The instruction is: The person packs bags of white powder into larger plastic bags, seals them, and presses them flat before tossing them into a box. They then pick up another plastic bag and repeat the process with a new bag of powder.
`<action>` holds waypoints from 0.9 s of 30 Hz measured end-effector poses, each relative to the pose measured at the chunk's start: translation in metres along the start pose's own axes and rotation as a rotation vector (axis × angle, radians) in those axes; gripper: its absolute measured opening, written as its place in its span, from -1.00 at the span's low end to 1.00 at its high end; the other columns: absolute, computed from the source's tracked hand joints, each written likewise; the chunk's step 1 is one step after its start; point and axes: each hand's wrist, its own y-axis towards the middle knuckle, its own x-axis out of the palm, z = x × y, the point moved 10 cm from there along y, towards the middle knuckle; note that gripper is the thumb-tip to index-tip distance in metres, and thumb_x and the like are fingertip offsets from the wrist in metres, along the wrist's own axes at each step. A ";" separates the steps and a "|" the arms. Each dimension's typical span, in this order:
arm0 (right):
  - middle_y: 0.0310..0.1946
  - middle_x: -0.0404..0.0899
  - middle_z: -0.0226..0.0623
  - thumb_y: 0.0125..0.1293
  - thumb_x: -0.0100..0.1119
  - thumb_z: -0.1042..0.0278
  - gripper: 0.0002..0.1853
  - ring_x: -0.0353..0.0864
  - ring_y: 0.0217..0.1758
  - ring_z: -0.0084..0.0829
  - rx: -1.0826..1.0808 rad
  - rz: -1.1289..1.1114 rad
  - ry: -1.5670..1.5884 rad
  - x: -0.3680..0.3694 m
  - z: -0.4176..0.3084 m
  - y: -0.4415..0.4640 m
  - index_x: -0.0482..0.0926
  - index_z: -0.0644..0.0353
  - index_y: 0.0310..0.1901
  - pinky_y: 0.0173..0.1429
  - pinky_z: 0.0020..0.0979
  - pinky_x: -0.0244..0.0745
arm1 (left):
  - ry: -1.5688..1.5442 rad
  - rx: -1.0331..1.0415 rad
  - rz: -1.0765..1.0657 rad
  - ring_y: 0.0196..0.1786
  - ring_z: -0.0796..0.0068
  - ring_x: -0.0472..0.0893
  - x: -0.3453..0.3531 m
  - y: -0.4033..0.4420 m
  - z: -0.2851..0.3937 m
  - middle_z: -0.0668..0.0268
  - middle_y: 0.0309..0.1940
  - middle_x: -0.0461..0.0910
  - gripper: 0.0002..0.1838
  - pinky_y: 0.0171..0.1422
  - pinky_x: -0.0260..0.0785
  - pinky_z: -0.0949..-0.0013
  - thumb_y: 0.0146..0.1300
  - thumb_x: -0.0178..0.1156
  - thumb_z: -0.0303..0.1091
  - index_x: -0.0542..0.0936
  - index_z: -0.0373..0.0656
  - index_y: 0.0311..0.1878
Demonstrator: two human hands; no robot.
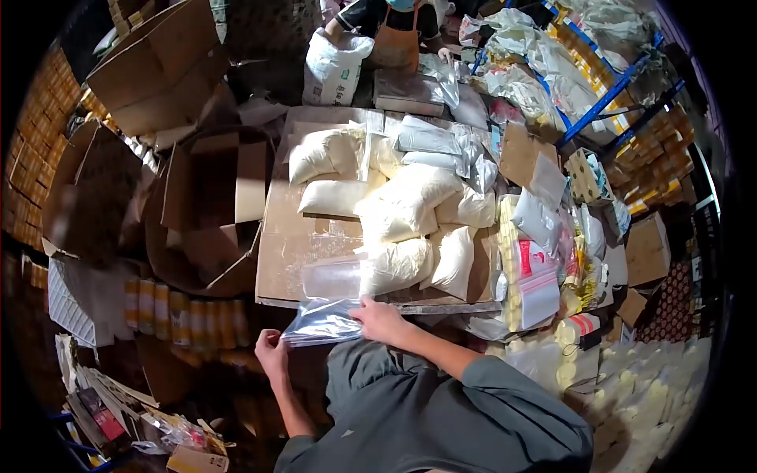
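Observation:
At the near edge of the table, a clear plastic bag (322, 322) is stretched between my hands. My left hand (272, 352) is closed at the bag's left corner, fingers curled. My right hand (380, 320) grips the bag's right side with the fingers together. Just beyond lies a bag of cream-coloured powder (398, 265) with a clear, flat end pointing left. I cannot tell whether that end joins the plastic I hold. More filled powder bags (410, 193) are heaped on the cardboard-covered table (288, 236) behind it.
A co-worker (398, 35) in an orange apron stands across the table beside a white sack (335, 69). Open cardboard boxes (177, 189) stand left. Packets and a pale yellow tray (509, 276) crowd the right side, near a blue rack (603, 106).

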 end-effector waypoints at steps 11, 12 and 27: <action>-0.42 0.56 0.04 0.04 0.07 0.56 -0.92 0.59 -0.23 0.07 -0.151 0.205 0.056 -0.022 0.035 -0.001 0.55 0.31 -0.41 -0.09 -0.06 0.50 | -0.426 -0.257 -0.268 -0.40 0.60 0.56 0.051 -0.011 0.001 0.37 -0.40 0.60 -0.73 -0.30 0.42 0.56 0.03 0.29 -0.68 0.59 -0.25 -0.17; -0.42 0.57 0.07 0.04 0.07 0.56 -0.91 0.61 -0.24 0.08 -0.088 0.178 0.021 -0.017 0.042 0.001 0.57 0.33 -0.42 -0.09 -0.05 0.51 | -0.459 -0.242 -0.293 -0.40 0.60 0.55 0.057 -0.014 -0.006 0.37 -0.40 0.60 -0.73 -0.30 0.42 0.56 0.03 0.29 -0.67 0.59 -0.26 -0.16; -0.29 0.64 0.17 0.00 0.22 0.41 -0.77 0.67 -0.16 0.11 0.237 -0.069 -0.047 0.021 0.051 0.031 0.67 0.33 -0.29 -0.04 -0.01 0.59 | 0.265 0.194 0.103 -0.47 0.54 0.49 0.005 -0.045 0.058 0.29 -0.54 0.50 -0.85 -0.30 0.37 0.49 -0.06 0.10 -0.71 0.56 -0.33 -0.37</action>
